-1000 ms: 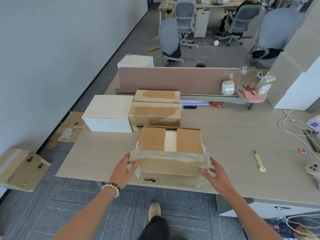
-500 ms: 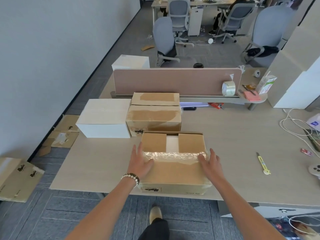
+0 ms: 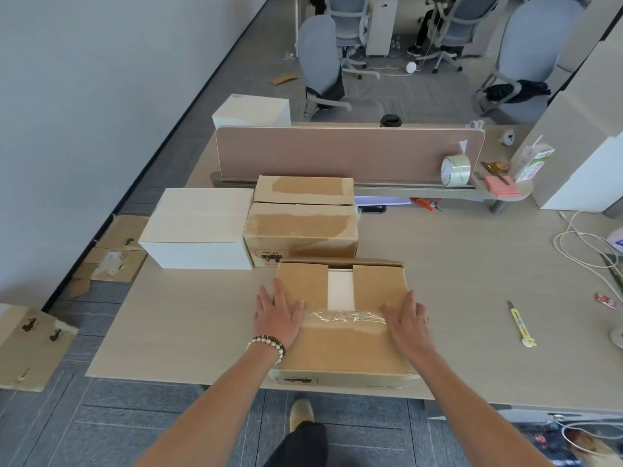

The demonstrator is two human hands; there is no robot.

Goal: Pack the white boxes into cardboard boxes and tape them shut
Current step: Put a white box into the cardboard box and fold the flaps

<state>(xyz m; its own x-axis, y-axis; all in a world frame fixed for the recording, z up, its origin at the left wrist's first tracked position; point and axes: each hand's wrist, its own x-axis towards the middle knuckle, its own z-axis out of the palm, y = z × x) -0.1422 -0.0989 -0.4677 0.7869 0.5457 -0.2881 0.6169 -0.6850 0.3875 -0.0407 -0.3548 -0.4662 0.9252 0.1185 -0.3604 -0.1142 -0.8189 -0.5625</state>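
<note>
A cardboard box [image 3: 340, 318] sat at the near edge of the desk [image 3: 472, 264], right in front of the person. Its two short flaps were folded down, and a white box [image 3: 340, 288] showed through the gap between them. The near long flap was folded over the top, with a crinkled strip of clear tape [image 3: 347, 319] along its edge. The left hand [image 3: 276, 315] lay flat on the left end of that flap, fingers straight and spread, holding nothing. The right hand [image 3: 406, 320] lay flat on the right end in the same way, fingers straight, pressing the flap down. A bead bracelet [image 3: 268, 343] circled the left wrist.

Just behind stood two sealed cardboard boxes [image 3: 301, 227], one behind the other, and a bigger white box [image 3: 199, 227] touched their left side. Another white box [image 3: 253, 109] stood beyond the pink divider [image 3: 337, 153]. A roll of tape [image 3: 455, 170] leaned against the divider at its right end. A yellow cutter [image 3: 519, 323] lay on the desk well to the right of the hands. Flattened cardboard [image 3: 111, 251] lay on the floor to the left
</note>
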